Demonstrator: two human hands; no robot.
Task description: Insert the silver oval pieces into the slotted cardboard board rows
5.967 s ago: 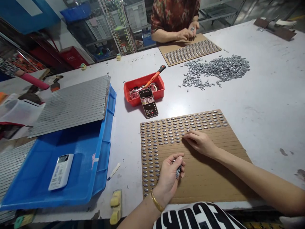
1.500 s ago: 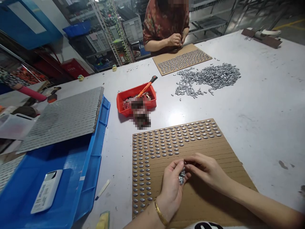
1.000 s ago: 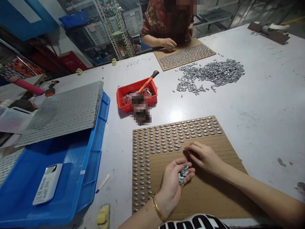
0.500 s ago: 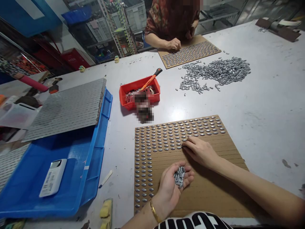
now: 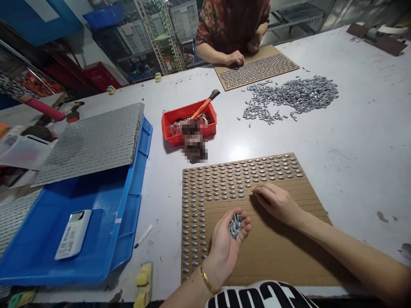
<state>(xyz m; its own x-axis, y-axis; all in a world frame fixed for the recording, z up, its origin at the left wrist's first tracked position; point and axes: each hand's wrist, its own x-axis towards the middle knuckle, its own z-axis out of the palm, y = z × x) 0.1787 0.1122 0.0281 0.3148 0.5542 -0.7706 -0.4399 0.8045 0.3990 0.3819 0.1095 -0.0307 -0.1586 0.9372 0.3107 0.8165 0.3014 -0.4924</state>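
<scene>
My left hand [image 5: 226, 239] is palm up and cupped around a small heap of silver oval pieces [image 5: 235, 226]. It hovers over a cardboard sheet [image 5: 257, 252] lying on the table in front of me. Pointed silver pieces [image 5: 221, 182] sit in rows along the sheet's far part and down its left side; the near right part is bare cardboard. At the end of one row, my right hand [image 5: 278, 203] has its fingertips pinched together close to the cardboard. A small silver oval piece seems to show at those fingertips, partly hidden.
A loose pile of silver pieces [image 5: 308, 94] lies beyond the sheet. A co-worker's hand [image 5: 236, 57] rests at another filled sheet [image 5: 260, 70]. A red bin [image 5: 167, 132] holds an orange-handled tool [image 5: 204, 105]. At left, stacked sheets [image 5: 93, 141] lean over a blue crate [image 5: 125, 226] containing a white box [image 5: 73, 233].
My right hand has shifted slightly right along the row. My left hand, with its heap of pieces, has moved a little left and away from me.
</scene>
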